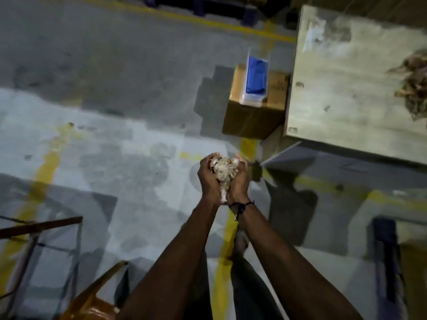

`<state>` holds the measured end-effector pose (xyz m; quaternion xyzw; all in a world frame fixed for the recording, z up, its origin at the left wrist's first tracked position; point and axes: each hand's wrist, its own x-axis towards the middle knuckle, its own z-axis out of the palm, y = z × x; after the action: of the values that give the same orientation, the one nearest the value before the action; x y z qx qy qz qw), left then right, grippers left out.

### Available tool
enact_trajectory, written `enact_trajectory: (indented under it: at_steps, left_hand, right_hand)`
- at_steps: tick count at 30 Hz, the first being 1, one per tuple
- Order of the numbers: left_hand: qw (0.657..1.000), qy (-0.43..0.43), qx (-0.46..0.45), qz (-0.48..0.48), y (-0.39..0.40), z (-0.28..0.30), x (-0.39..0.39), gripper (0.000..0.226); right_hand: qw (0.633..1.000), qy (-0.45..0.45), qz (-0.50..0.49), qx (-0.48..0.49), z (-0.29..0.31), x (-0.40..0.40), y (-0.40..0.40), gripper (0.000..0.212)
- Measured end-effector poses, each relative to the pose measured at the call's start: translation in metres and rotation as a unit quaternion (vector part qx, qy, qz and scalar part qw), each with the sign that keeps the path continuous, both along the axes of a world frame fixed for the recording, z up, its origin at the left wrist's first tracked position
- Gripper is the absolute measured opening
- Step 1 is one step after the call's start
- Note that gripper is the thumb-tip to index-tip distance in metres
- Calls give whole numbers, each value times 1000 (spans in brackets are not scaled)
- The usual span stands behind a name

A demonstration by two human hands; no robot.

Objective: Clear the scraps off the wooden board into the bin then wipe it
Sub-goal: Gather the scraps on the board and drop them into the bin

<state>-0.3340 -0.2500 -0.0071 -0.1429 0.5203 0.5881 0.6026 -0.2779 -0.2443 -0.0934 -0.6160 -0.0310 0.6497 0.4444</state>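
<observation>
Cupping scraps (223,172) in both hands' curled grip, clear tub (255,79) with blue cloth (256,77)

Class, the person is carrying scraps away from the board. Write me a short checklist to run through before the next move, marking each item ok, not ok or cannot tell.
1. Pale clump of shredded scraps cupped firmly between left hand and right hand: ok.
2. Nothing trailing from the load: not ok, a strand hangs below the palms.
3. Bin located: cannot tell, none clearly in view.
4. Path over the grey concrete floor ahead free: ok.
5. Pale wooden board cleared: not ok, a brown scrap pile remains.
6. Blue folded cloth in the clear tray on the cardboard box ready for wiping: ok.
</observation>
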Motion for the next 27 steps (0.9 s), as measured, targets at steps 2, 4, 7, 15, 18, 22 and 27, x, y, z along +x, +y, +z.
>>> enact_trajectory:
  at_steps: [2,4,7,15,18,22,27]
  left_hand:
    - [1000,-22,-15,-12,4,-59,4,25]
    - [999,-10,-28,-18,7,-133,11,33]
    - [997,-19,-53,-48,9,-239,17,45]
    - [985,36,-112,-126,18,-481,27,58]
    - [980,48,-93,-168,14,-532,24,72]
    - [983,8,-76,-165,10,-528,17,63]
    - [985,26,-84,-146,4,-475,10,38]
  right_hand:
    - [996,-74,38,-6,-36,10,4,23]
    - [993,-116,30,-12,-79,15,13,14]
    - [994,-80,50,-51,-198,32,18,44]
    - [989,-50,108,-85,-397,67,34,31]
    - [987,-66,130,-67,-438,79,34,41]
    - [978,-90,174,-71,-454,88,40,43]
    - [969,-66,221,-84,-409,88,44,64]
